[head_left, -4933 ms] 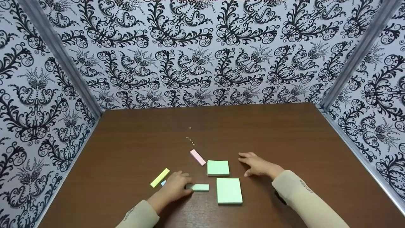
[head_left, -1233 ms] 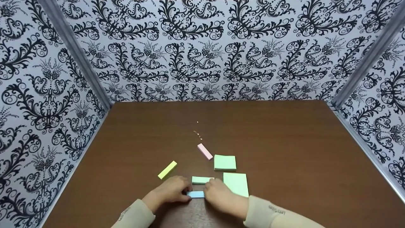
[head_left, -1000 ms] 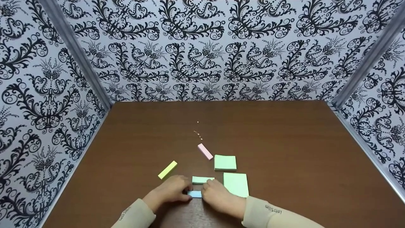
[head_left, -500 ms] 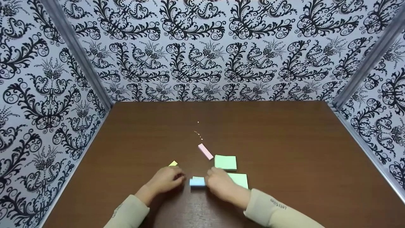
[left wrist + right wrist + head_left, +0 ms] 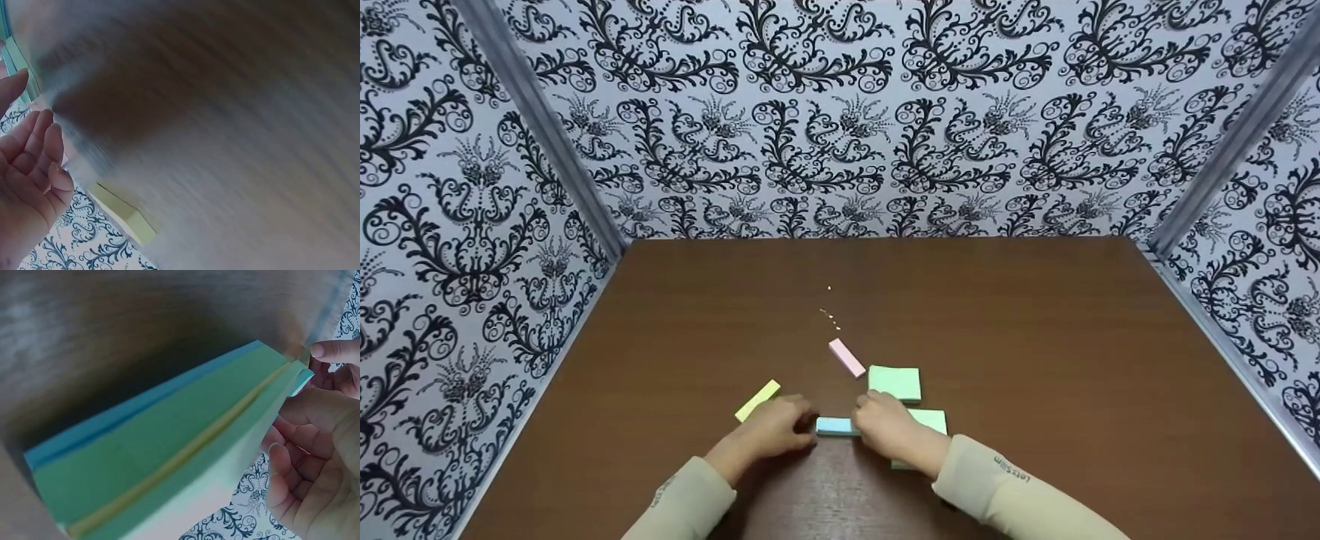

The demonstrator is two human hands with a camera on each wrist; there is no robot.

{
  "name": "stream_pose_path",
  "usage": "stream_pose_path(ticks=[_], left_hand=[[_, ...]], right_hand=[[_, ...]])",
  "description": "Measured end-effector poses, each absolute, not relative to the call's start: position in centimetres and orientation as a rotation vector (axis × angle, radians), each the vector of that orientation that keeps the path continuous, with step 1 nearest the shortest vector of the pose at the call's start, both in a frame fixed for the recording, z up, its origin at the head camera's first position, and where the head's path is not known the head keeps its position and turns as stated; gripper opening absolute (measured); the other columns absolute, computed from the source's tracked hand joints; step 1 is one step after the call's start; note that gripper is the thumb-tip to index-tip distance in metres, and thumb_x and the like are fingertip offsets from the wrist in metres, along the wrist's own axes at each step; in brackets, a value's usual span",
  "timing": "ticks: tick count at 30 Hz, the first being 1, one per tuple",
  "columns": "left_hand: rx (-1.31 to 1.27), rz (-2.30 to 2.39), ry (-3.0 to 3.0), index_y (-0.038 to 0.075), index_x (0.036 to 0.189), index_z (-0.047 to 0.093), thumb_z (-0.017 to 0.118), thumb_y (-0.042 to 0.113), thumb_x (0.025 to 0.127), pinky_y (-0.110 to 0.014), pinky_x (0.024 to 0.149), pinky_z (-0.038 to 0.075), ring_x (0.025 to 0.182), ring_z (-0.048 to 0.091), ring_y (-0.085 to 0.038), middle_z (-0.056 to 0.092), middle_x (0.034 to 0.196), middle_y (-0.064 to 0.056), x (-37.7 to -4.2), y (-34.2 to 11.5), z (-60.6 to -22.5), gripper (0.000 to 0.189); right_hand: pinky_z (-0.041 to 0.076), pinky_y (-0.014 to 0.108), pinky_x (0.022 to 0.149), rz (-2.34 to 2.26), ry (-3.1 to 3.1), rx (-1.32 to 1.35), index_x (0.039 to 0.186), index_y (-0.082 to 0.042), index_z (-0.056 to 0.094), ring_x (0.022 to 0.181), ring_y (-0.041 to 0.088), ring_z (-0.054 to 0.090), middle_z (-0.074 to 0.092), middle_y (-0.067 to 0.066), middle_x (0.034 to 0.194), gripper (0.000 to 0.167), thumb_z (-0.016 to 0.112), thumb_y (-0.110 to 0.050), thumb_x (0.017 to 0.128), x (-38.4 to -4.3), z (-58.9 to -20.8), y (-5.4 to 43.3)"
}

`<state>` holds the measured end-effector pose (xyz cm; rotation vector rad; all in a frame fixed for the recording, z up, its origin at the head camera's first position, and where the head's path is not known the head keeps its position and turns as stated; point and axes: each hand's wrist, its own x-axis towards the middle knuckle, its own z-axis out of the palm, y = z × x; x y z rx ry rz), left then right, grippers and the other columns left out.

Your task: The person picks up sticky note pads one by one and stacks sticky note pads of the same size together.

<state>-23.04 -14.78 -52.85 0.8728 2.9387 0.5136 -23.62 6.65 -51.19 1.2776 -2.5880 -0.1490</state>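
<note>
A slim blue sticky-note pad (image 5: 834, 424) lies flat on top of a slim green one, whose front edge barely shows beneath it. My right hand (image 5: 894, 429) pinches the right end of the blue pad and covers that end. By the left end, my left hand (image 5: 776, 429) has loosely bent fingers and a thumb held apart from them; the left wrist view shows nothing between them. A larger green pad (image 5: 928, 421) is partly hidden under my right hand; its layered green side (image 5: 152, 422) fills much of the right wrist view.
Behind my right hand lies a smaller green pad (image 5: 894, 381), with a slim pink pad (image 5: 847, 358) at its left. A slim yellow pad (image 5: 756, 400) sits beside my left hand. Small pale crumbs (image 5: 831, 316) dot the brown table (image 5: 997, 315). Patterned walls (image 5: 840, 150) enclose it.
The blue pad has moved from in front of the slim green pad, away from me, onto it. My left hand let go of it, drew back left, then returned near its left end.
</note>
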Motion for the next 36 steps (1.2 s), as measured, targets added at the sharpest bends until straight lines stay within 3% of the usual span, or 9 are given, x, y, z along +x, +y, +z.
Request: stream_pose_path(ticks=[5,19,27,36], left_hand=[[0.884,0.477,2.936,0.012,0.081,0.057,0.071,0.027,0.076,-0.025,0.055,0.036,0.063,0.039,-0.008,0.048,0.073,0.005,-23.3,-14.2,-53.1,0.021],[0.923,0.379,2.979,0.01,0.079,0.056,0.069,0.024,0.077,-0.028,0.056,0.04,0.062,0.045,-0.01,0.05,0.074,0.002,-23.4,-13.7,-53.1,0.019],[0.944,0.383,2.981,0.008,0.079,0.057,0.069,0.021,0.077,-0.028,0.056,0.041,0.062,0.045,-0.01,0.05,0.073,0.002,-23.5,-13.7,-53.0,0.018],[0.938,0.35,2.994,0.009,0.082,0.06,0.069,0.023,0.078,-0.028,0.057,0.043,0.064,0.05,-0.011,0.054,0.075,0.001,-23.4,-13.5,-53.2,0.017]], right_hand=[[0.042,0.026,0.055,-0.209,-2.64,1.243,0.068,-0.015,0.065,0.064,0.016,0.051,0.056,0.0,0.072,0.009,0.069,-0.015,0.076,-23.6,-51.2,6.4],[0.036,0.027,0.048,-0.114,-2.659,1.304,0.07,-0.012,0.063,0.058,0.018,0.049,0.055,0.001,0.067,0.01,0.072,-0.011,0.068,-24.4,-50.1,7.1],[0.042,0.031,0.057,0.087,-2.753,1.302,0.072,-0.011,0.068,0.065,0.019,0.053,0.058,0.001,0.07,0.002,0.07,-0.009,0.072,-25.7,-49.1,8.0],[0.035,0.03,0.053,-0.121,-2.85,1.248,0.063,-0.014,0.062,0.06,0.019,0.047,0.055,0.0,0.067,0.02,0.07,-0.026,0.076,-24.9,-50.7,7.7]])
